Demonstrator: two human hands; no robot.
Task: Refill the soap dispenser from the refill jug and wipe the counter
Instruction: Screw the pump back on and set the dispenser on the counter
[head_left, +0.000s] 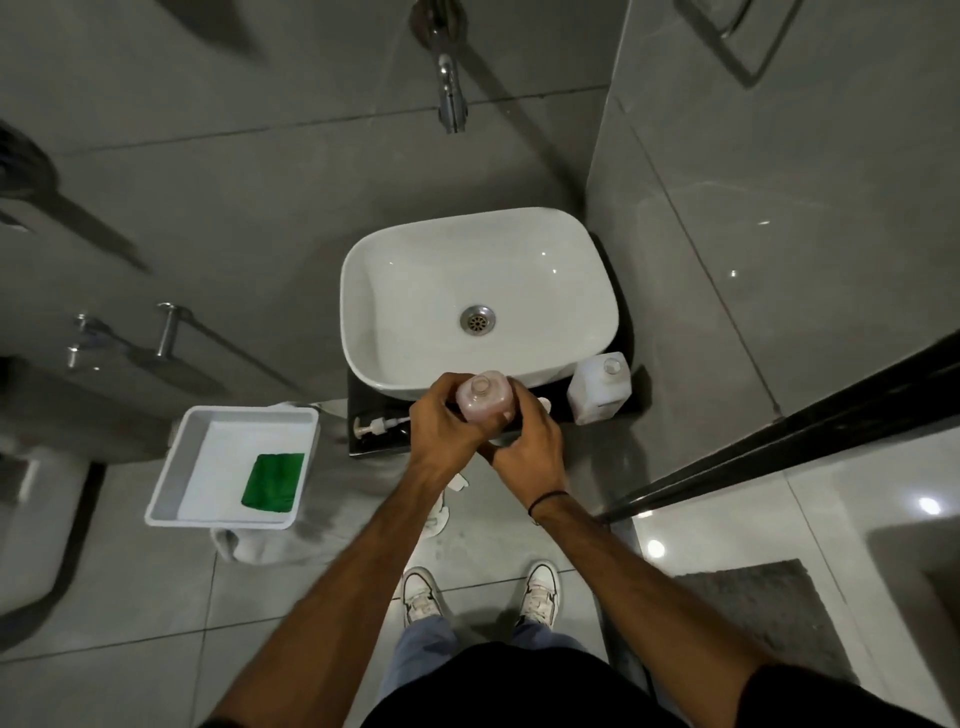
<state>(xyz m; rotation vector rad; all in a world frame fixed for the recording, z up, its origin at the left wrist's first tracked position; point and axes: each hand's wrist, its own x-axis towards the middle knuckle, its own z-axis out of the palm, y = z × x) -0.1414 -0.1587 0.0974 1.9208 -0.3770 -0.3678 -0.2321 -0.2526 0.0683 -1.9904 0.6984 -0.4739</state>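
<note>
The clear soap dispenser bottle (487, 399) holds pinkish liquid and its neck is uncovered. My left hand (441, 427) wraps its left side and my right hand (530, 436) grips its right side, both over the front of the black counter (556, 395). The dispenser's pump head (375, 427) lies on its side on the counter, left of my hands. The white refill jug (598, 388) stands capped at the counter's right end. A folded green cloth (273, 480) lies in a white tray (179, 457) to the left.
A white basin (395, 270) fills the counter behind the bottle, with a wall tap (451, 93) above it. A glass partition with a black frame (779, 447) runs on the right. A grey mat (769, 613) lies on the floor.
</note>
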